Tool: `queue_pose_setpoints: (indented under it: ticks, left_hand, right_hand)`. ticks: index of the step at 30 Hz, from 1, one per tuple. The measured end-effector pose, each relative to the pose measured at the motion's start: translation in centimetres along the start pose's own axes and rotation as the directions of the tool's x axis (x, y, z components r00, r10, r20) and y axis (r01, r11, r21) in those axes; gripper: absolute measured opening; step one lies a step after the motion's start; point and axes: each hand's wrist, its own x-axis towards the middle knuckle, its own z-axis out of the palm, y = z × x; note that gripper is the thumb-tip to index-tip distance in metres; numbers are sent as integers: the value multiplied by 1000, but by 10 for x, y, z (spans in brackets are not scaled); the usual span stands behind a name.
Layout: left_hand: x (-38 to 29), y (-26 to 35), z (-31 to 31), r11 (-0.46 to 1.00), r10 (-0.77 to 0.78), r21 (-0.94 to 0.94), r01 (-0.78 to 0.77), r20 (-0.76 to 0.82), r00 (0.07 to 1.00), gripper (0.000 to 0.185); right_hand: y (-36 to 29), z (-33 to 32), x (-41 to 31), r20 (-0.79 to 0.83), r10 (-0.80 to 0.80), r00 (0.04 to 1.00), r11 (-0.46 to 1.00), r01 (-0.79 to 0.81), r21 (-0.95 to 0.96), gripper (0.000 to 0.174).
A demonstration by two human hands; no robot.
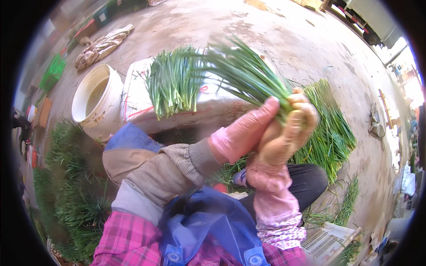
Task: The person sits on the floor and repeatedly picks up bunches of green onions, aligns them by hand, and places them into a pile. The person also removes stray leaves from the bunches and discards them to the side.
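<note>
A bunch of long green leaf stalks, likely garlic chives (246, 71), is held up in front of me, its blurred tips fanned out to the upper left. My left hand (248, 131), in a pink rubber glove, presses its thumb against the stem ends. Around the same ends curl the fingers of my right hand (289, 129), in a yellowish glove. Below and left of the bunch's tips, a neat pile of cut stalks (173, 84) lies on a white-covered low block (138, 79). What the block is made of is hidden by the cover.
A white plastic bucket (114, 89) stands left of the block. Untrimmed greens (76, 196) are heaped at my left; a flattened pile of stalks (327, 139) lies on the concrete at right. A plastic crate (327, 241) sits at lower right. A twisted cloth sack (105, 45) lies beyond the bucket.
</note>
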Motion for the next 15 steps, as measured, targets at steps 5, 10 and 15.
queue_pose_setpoints:
  ticks: [5, 10, 15]
  left_hand:
    - [2, -3, -98, 981, -86, -187, 43, -231, 969, 49]
    - [-40, -7, -178, 986, -165, -96, 135, -651, 741, 35]
    - [-56, -16, -203, 986, -167, -90, 142, -623, 765, 30]
  right_hand:
    - [48, -22, -86, -63, 540, 839, 839, -543, -37, 12]
    - [79, -53, -127, -29, 921, 388, 342, -844, -414, 32]
    - [88, -59, -135, -73, 950, 304, 224, -825, -518, 51]
